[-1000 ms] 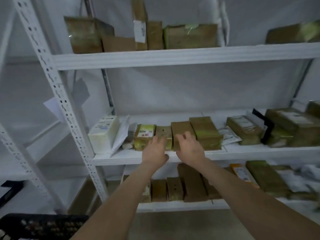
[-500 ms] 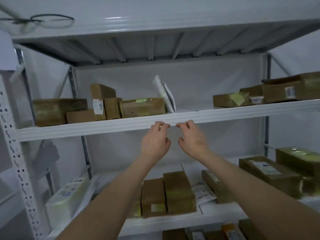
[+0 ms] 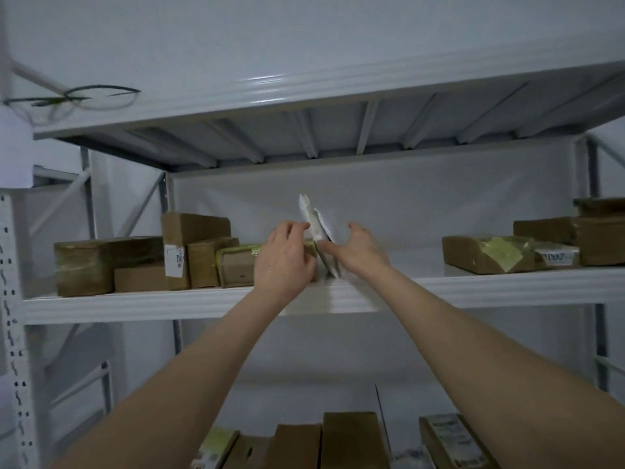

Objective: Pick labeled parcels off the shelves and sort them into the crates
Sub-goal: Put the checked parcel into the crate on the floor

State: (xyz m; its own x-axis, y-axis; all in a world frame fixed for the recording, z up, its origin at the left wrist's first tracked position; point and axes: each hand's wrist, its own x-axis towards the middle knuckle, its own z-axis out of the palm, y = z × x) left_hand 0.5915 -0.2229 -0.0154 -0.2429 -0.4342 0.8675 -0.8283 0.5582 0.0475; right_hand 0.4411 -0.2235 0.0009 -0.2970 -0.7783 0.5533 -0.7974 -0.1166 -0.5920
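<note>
**Both hands close in on the leaning white packet**

Up on the shelf (image 3: 473, 289), centre of frame, here's the target: a white packet (image 3: 316, 223), flat and thin, standing on its lower edge. It is tilted, with its long axis running from near the shelf's front edge at lower right up to a crumpled corner at upper left. It leans against the end of a brown taped box (image 3: 236, 265) lying flat beside it.

The hands bracket it. The left hand (image 3: 285, 262) is on the packet's left, back of the hand to the camera, fingers bent with the tips up against the packet. Whether they pinch it or only touch it I cannot tell, because the hand hides the contact. The right hand (image 3: 360, 253) is on the right, spread and relaxed, gripping nothing, with the thumb tip laid on the packet's lower right edge. Neither arm is clearly the nearer.

My read is that this is the pick, just at the point of closing. The packet looks like soft film or paper, limp and likely to buckle. A squeeze across its flat faces should suit it better than a tug at the corner. Its foot sits close to the front edge, so a slip could drop it.

Around it is plain matte cardboard, some of it wrapped in glossy yellowish tape. A tall box with a white label (image 3: 179, 248) stands left of centre, and more boxes (image 3: 487, 253) sit at right. No crate is in view.
</note>
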